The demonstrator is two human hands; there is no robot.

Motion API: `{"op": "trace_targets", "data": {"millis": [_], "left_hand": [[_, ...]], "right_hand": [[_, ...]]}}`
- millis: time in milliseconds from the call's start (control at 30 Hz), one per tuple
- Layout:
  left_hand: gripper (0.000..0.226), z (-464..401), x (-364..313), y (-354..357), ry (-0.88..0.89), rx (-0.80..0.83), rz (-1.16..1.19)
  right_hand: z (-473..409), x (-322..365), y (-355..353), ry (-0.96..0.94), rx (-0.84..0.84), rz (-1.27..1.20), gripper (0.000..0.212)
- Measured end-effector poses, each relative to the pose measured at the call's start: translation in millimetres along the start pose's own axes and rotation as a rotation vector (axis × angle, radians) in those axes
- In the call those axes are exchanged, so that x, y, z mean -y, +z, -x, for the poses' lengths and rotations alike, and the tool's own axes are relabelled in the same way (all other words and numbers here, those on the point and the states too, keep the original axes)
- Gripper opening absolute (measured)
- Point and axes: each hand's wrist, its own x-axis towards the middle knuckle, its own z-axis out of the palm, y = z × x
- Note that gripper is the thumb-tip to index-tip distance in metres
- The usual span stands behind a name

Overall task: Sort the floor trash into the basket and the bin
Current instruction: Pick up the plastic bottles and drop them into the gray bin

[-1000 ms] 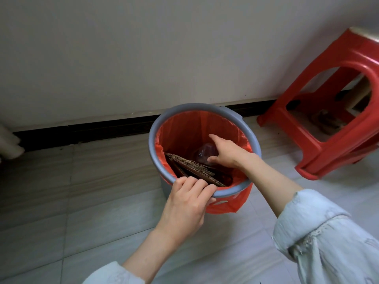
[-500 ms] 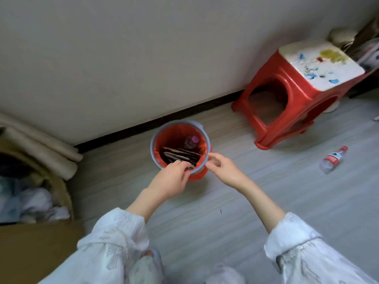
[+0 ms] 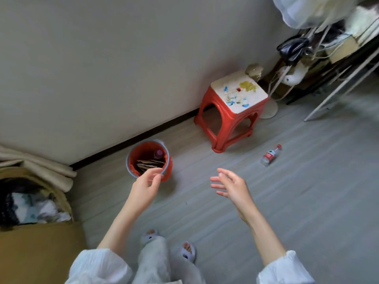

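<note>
My left hand (image 3: pixel 146 186) hangs in the air in front of the bin (image 3: pixel 148 159), overlapping its near rim in this view; whether it touches the rim I cannot tell. Its fingers are loosely curved with thumb and forefinger apart, and it holds nothing. My right hand (image 3: pixel 231 186) is raised above bare floor (image 3: pixel 307 201) to the right of the bin, fingers spread and relaxed, palm turned inward, also holding nothing.

The bin stands on the floor close to the wall (image 3: pixel 102 68). It is grey with a red bag (image 3: pixel 169 168) lining it and folded over the rim. Inside lie flat pieces of cardboard (image 3: pixel 150 163) and, behind them, a clear bottle with a pink cap (image 3: pixel 158 153).

One item of trash lies on the floor: a clear plastic bottle (image 3: pixel 270 155) with a red label and red cap, on its side, well to the right of the bin and just beyond the red stool (image 3: pixel 231 111). The stool stands near the wall, its white top printed with flowers.

At the far left sits a woven basket (image 3: pixel 61 196) with crumpled items in it; what they are is not clear. A brown box (image 3: pixel 41 253) sits in front of it, and rolled beige cloth (image 3: pixel 41 167) lies behind it against the wall.

My feet, in slippers (image 3: pixel 187 251), stand at the lower edge of view.
</note>
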Motion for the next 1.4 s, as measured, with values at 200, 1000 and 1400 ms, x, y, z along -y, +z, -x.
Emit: {"op": "trace_targets", "data": {"millis": [200,1000,1400], "left_hand": [[0.018,-39.9,-85.0,66.2,0.106,0.102,-0.093],[0.031,-310.7,-310.7,542.9,-0.033,0.661,-0.553],[0.029,-452.6,-155.8,796.5,-0.269,0.439,-0.326]], "right_hand": [[-16.6,24.4,-111.3,-0.053,-0.153,-0.112,0.028],[-344.8,21.9,-580.1,0.213,-0.24,0.404,0.034],[-653.3,-142.2,-673.9,0.089,0.205,1.497,0.048]]}}
